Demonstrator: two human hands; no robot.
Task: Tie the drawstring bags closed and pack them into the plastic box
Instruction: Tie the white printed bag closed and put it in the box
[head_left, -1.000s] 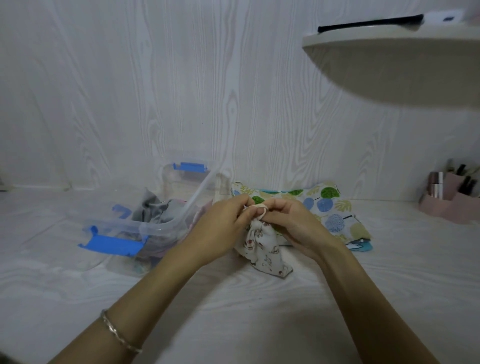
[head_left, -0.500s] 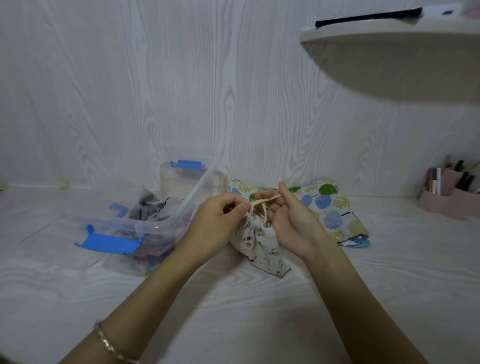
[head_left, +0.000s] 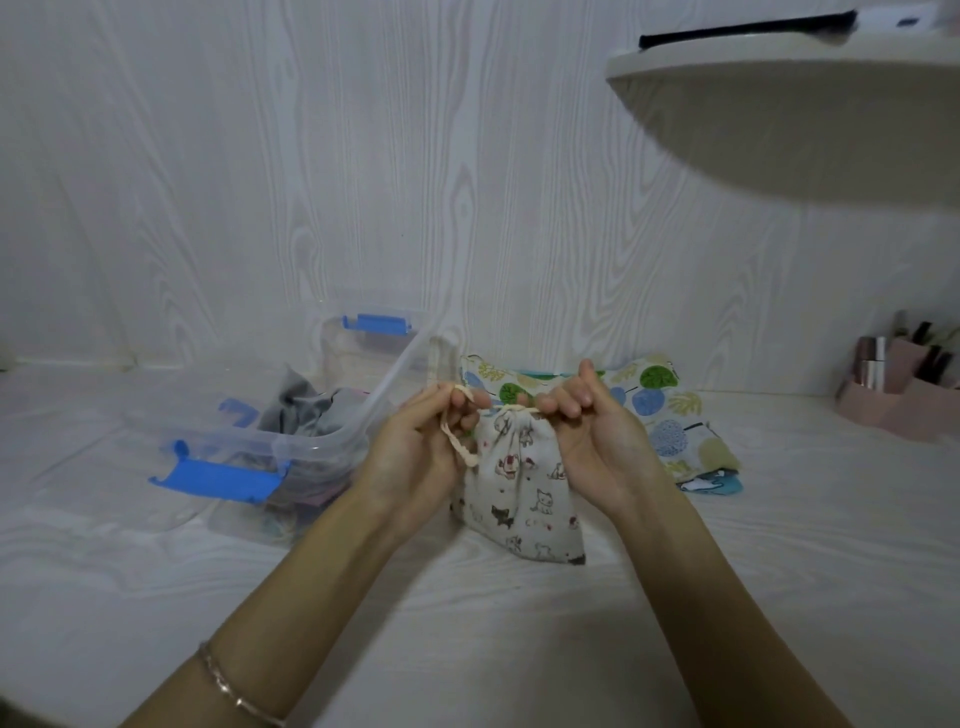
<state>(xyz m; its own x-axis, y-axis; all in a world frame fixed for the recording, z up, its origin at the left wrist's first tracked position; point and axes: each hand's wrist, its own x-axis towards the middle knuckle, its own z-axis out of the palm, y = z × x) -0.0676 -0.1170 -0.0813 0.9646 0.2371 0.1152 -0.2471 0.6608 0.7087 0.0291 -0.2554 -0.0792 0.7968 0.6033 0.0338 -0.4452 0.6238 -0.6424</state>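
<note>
A small cream drawstring bag (head_left: 519, 493) printed with little animals hangs just above the white surface, its mouth gathered. My left hand (head_left: 415, 452) pinches one end of the cream cord (head_left: 457, 441), which loops down beside the palm. My right hand (head_left: 597, 441) pinches the other end at the bag's top right. The cord is stretched between both hands. A clear plastic box (head_left: 311, 447) with blue latches stands to the left, holding several cloth items. Behind my hands lies a leaf-patterned bag (head_left: 670, 410), flat.
A pink organiser (head_left: 904, 395) with cosmetics stands at the far right by the wall. A rounded white shelf (head_left: 789, 119) juts out above on the right. Under the box lies its clear lid (head_left: 130, 415). White wood-grain wall close behind.
My hands have drawn apart, pulling the cord ends sideways. The bag's mouth is now cinched tighter and the bag has lifted a little.
</note>
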